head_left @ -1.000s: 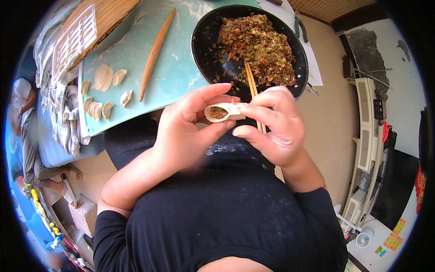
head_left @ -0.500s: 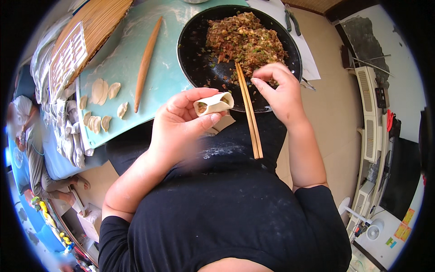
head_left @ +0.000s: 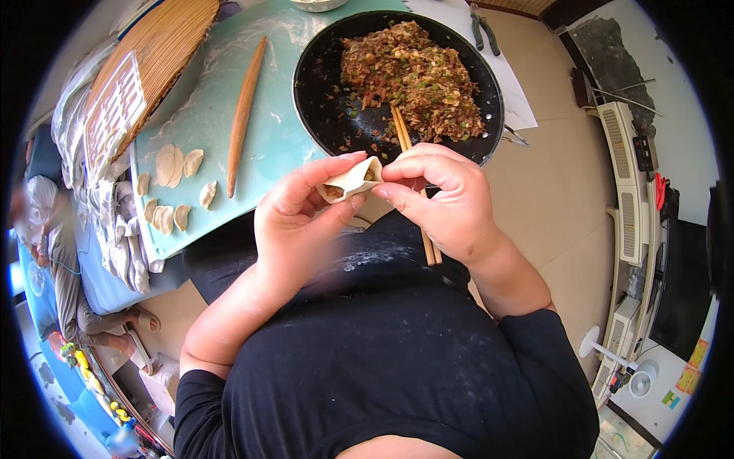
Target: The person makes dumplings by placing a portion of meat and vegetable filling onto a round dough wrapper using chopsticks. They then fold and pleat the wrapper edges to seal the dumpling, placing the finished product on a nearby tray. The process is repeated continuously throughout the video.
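A folded dumpling [head_left: 350, 182] with filling showing at its end is pinched between the fingers and thumb of my left hand [head_left: 294, 203]. My right hand [head_left: 443, 199] has its thumb and forefinger closed on the dumpling's right end. Behind that hand, a pair of wooden chopsticks [head_left: 401, 130] leans over the rim of a black pan [head_left: 321, 115], partly hidden by the fingers. Chopped meat and vegetable filling [head_left: 413, 73] is heaped in the pan's far side.
A wooden rolling pin [head_left: 246, 115], several finished dumplings [head_left: 181, 217] and round wrappers [head_left: 168, 164] lie on the green mat [head_left: 287, 138]. A woven round tray [head_left: 153, 53] stands at the far left. Pliers [head_left: 485, 34] lie beyond the pan. Another person [head_left: 69, 260] sits far left.
My right hand has moved left and down from beside the pan to the dumpling and now pinches its end. My left hand still holds the dumpling.
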A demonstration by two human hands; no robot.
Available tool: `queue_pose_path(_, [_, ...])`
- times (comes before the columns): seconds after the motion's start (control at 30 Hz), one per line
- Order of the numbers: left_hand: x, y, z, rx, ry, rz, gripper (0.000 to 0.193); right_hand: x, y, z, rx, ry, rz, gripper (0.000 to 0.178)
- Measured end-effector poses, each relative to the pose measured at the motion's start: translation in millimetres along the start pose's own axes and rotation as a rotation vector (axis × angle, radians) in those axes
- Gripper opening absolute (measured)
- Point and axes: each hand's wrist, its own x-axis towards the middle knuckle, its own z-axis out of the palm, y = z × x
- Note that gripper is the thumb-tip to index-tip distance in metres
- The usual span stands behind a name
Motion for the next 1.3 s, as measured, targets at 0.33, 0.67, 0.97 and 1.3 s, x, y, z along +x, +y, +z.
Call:
queue_pose_path(0.33, [-2,-1,0,-0.039,0.049,0.033,0.034,2,7,9,-0.157,0.094,-0.205,0.015])
queue_pose_path(0.67, [-2,-4,-1,-0.169,0.042,0.024,0.033,2,-2,12,0.128,0.041,0.077,0.02])
queue_pose_path(0.97, [-3,-4,-1,-0.142,0.064,0.01,0.032,2,0,19,-0.099,0.14,-0.171,0.014])
queue_pose_path(1.3, [-6,-3,0,-0.189,0.068,-0.072,0.034,0,0,20,-0.078,0.136,-0.176,0.019])
